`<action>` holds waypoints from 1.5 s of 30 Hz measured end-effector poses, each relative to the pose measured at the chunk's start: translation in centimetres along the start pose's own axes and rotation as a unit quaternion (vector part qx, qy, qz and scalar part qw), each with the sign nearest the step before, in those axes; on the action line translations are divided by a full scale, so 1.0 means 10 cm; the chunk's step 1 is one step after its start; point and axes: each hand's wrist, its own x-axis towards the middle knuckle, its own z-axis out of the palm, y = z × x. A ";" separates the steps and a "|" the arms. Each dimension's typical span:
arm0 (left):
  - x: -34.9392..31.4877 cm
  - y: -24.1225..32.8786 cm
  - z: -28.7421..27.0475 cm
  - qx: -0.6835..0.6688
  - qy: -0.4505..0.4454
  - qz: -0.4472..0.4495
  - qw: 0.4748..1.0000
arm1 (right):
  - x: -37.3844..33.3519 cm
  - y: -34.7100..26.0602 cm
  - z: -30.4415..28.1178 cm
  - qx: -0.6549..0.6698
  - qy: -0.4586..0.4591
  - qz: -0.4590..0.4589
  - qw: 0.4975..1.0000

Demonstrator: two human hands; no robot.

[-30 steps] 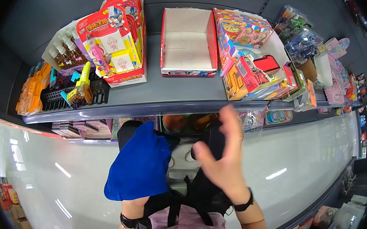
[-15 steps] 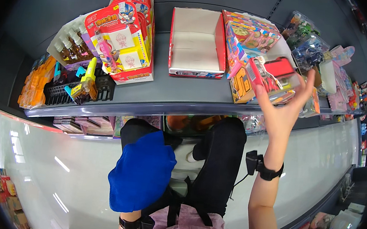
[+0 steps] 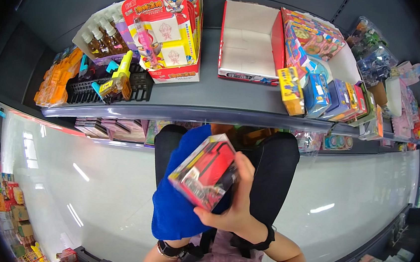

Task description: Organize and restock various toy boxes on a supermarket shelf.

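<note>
My right hand (image 3: 238, 214) grips a small red, black and white toy box (image 3: 207, 173), thumb at one side and fingers at the other, above my lap. A blue cloth (image 3: 166, 204) is draped over my left hand and covers its fingers; only the skin by the wrist (image 3: 176, 243) shows. The box is held over the cloth; whether they touch I cannot tell. On the shelf ahead, a row of small boxes includes a yellow box (image 3: 292, 91) and a blue box (image 3: 317, 95).
An open red-and-white display carton (image 3: 249, 52) stands mid-shelf (image 3: 213, 96). Left of it are a carton of carded toys (image 3: 166, 32), pump bottles (image 3: 103, 37) and orange packs (image 3: 58, 85). Clear-packed toys (image 3: 376, 63) sit to the right. My knees are close under the shelf edge.
My right hand has brought the red toy box from the shelf's right side down to my lap. The cloth-covered left hand has risen slightly. The view has shifted a little.
</note>
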 end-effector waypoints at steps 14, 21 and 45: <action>-0.19 -0.32 -0.34 -0.177 0.055 -0.024 0.982 | -0.09 -0.19 -0.29 0.068 -0.198 0.079 0.975; -0.08 -0.11 -0.13 -0.121 0.022 0.003 0.992 | -0.21 -0.04 -0.24 0.433 -0.056 0.349 0.829; 0.12 -0.03 0.19 -0.070 -0.027 0.026 0.997 | -0.06 -0.18 -0.27 0.053 -0.031 0.146 0.987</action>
